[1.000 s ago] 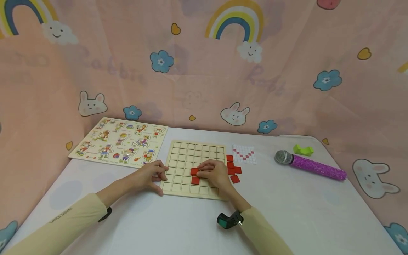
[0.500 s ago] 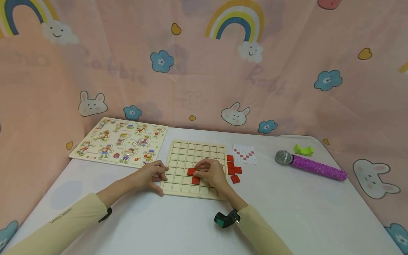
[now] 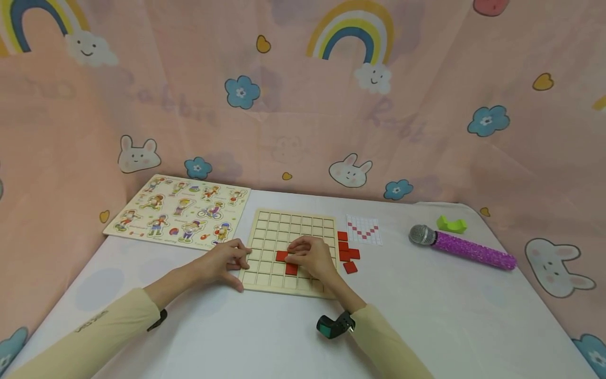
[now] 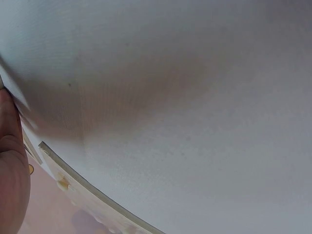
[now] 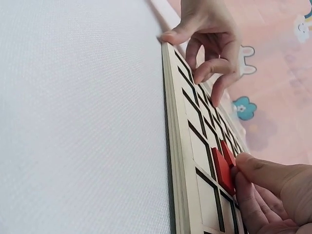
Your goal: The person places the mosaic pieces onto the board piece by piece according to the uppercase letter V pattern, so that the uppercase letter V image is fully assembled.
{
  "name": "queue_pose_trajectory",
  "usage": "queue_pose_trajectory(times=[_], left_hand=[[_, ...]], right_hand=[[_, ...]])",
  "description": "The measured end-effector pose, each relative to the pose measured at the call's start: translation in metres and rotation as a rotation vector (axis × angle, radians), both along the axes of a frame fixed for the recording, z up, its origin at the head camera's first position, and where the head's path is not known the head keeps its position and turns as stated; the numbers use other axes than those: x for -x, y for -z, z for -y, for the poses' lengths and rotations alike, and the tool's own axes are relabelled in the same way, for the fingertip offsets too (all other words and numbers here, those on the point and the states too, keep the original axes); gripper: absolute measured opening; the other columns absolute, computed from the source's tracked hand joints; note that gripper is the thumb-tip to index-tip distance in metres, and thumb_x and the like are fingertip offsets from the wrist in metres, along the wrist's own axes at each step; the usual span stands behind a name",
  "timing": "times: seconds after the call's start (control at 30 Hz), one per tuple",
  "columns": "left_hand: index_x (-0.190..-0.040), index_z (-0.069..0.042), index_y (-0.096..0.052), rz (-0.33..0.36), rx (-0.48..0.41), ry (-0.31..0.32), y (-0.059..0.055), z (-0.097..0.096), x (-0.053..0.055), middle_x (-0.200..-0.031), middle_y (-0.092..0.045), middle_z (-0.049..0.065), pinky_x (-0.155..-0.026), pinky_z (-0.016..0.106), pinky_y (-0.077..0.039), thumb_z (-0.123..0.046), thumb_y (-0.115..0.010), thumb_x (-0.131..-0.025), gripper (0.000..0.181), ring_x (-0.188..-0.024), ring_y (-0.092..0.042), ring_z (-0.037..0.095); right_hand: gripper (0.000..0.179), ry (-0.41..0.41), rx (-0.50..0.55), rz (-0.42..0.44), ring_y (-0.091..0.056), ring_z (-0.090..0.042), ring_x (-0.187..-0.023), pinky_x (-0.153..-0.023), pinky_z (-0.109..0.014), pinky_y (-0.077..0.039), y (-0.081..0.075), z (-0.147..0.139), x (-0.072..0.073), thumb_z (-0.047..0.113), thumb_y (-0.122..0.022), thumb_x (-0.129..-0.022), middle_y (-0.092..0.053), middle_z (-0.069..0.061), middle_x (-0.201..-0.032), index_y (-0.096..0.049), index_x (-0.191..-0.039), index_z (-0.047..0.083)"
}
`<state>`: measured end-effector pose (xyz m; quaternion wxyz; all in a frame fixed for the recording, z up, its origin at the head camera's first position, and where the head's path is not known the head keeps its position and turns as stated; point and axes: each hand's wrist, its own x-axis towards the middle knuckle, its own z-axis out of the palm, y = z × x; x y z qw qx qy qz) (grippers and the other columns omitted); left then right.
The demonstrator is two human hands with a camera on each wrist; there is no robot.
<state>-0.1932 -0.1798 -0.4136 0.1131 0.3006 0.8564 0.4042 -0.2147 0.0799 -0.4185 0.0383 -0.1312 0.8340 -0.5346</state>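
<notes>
A light wooden grid board (image 3: 272,241) lies on the table. My left hand (image 3: 222,263) holds its near left corner, thumb at the edge and bent fingers over the left side. With my right hand (image 3: 312,258) I pinch a red square tile (image 3: 281,256) low over the grid, partly hidden behind the fingertips. Another red tile (image 5: 223,170) sits in a cell just nearer to me, below the pinched one. In the left wrist view, only the side of my left hand (image 4: 12,170) shows.
Several loose red tiles (image 3: 350,267) lie along the board's right side, below a white pattern card (image 3: 363,230). A picture puzzle board (image 3: 180,213) stands back left. A purple microphone (image 3: 473,250) and a green curved block (image 3: 451,225) lie to the right.
My right hand has slid slightly left over the grid, taking the pinched red tile with it, so the tile is now left of the seated one. The left hand keeps its place.
</notes>
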Motion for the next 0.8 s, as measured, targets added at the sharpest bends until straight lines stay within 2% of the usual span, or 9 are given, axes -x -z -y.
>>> queue_pose_trajectory(times=[0.8], left_hand=[[-0.08, -0.006, -0.063, 0.037, -0.006, -0.018, 0.0001, -0.0004, -0.0014, -0.101, -0.052, 0.006, -0.089, 0.023, -0.053, -0.014, -0.088, -0.062, 0.032, -0.128, -0.046, 0.037]], right_hand=[[0.023, -0.007, 0.057, 0.028, -0.071, -0.022, -0.082, -0.076, -0.028, -0.059, -0.0012, 0.0003, -0.0003, 0.0, -0.079, -0.076, -0.071, -0.013, -0.092, -0.067, -0.095, -0.002]])
